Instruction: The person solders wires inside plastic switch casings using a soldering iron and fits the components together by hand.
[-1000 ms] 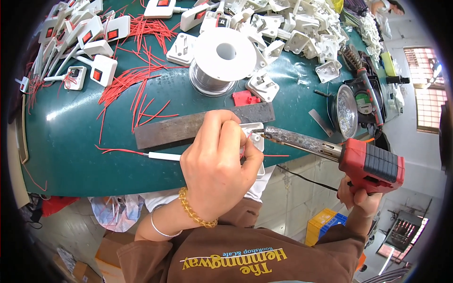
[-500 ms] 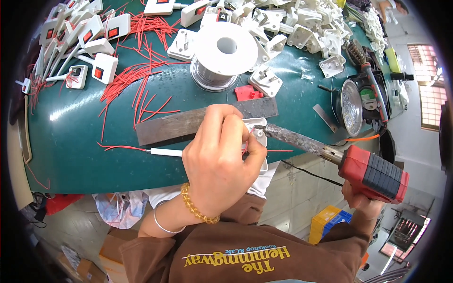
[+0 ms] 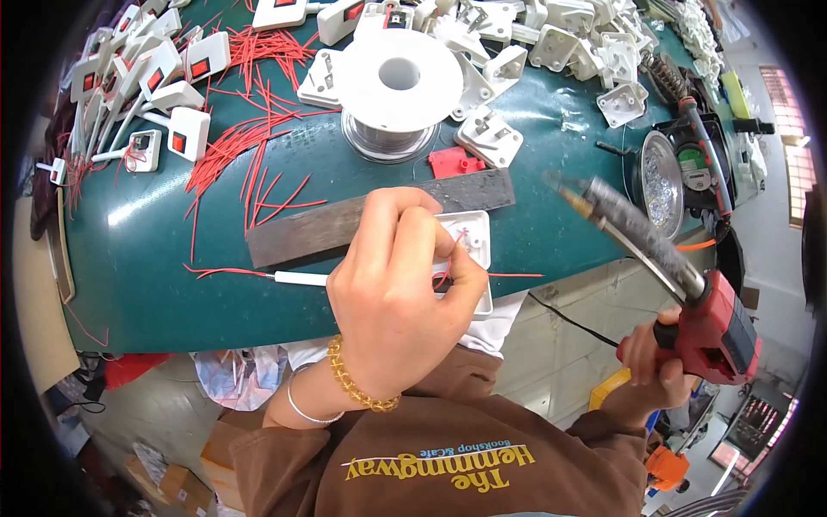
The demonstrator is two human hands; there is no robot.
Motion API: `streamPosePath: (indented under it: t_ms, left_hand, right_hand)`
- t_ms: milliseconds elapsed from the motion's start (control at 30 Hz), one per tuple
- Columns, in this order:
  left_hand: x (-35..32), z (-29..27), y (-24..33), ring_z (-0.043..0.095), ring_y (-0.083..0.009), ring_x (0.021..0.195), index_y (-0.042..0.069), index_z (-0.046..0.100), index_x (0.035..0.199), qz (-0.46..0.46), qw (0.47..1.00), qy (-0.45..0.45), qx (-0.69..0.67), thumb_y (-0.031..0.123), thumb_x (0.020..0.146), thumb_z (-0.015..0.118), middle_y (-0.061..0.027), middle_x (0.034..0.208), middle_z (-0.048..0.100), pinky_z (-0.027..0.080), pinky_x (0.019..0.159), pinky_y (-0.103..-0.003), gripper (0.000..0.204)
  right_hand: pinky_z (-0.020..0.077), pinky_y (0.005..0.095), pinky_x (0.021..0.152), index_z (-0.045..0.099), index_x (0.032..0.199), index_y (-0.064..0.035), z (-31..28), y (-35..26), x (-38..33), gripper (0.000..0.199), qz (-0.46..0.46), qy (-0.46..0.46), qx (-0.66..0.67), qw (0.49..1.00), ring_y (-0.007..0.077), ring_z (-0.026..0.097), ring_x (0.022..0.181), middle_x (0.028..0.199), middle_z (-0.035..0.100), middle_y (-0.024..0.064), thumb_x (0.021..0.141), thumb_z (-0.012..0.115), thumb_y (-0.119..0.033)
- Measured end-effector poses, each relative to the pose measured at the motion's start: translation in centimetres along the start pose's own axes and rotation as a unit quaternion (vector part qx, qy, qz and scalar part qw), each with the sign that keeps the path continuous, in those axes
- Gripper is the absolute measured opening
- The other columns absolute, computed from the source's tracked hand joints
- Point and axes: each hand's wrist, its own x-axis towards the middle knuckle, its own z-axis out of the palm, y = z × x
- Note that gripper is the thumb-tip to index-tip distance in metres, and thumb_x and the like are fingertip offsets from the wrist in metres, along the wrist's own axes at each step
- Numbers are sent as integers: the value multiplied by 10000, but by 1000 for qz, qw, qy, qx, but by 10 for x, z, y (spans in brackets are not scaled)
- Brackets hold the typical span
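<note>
Crowding the far side of the green tabletop [image 3: 155,302], white plug shells [image 3: 551,43] are lying in a loose heap, while finished-looking white switch housings [image 3: 189,133] with red rockers are piling up at the left. Loose red wires [image 3: 226,159] are fanning out beside them. A solder spool [image 3: 439,86] is standing beyond the left hand [image 3: 401,289], and a dark metal bar [image 3: 297,239] is lying slantwise between the two, its near edge partly covered by the knuckles. A red plastic piece [image 3: 446,164] and a two-pin plug part [image 3: 488,138] are sitting just past the bar. To the right, a metal bowl [image 3: 659,181] is resting near the edge.

The open white housing [image 3: 478,226] is lying under and just right of the left hand, which is hiding much of it. The left thumb and fingers are pinching narrowly on a thin red lead [image 3: 463,234] inside it. A white cable [image 3: 300,278] is running out leftward from beneath that hand. Off to the right, the right hand [image 3: 656,358] is wrapping around a red-handled soldering iron [image 3: 662,252], whose tip is pointing up and left, apart from the housing.
</note>
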Motion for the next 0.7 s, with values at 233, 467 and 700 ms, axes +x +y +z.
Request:
streamPosePath:
  t_ms: [233, 467, 700]
  left_hand:
    - [1, -2, 3, 584, -263, 614, 38, 509, 691, -12, 1000, -14, 19, -12, 626, 674, -104, 877, 575, 459, 496, -354, 184]
    - [2, -5, 4, 589, -289, 632, 31, 514, 703, -1, 1000, -27, 14, 11, 657, 700, -124, 889, 577, 464, 518, -361, 192]
    - [10, -44, 24, 557, -276, 814, 25, 639, 947, 114, 988, -107, 20, 1, 668, 748, -104, 935, 620, 433, 728, -385, 300]
  right_hand:
    - [454, 256, 576, 412, 1267, 74, 68, 49, 18, 478, -27, 170, -344, 923, 121, 533, 547, 709, 600, 85, 826, 592, 30]
    - [541, 270, 718, 498, 1179, 81, 93, 69, 35, 512, -93, 143, -265, 949, 176, 666, 849, 988, 670, 161, 759, 765, -38]
    - [523, 303, 717, 559, 1113, 60, 103, 58, 40, 373, -87, 122, -252, 956, 182, 641, 830, 958, 658, 139, 793, 714, -51]
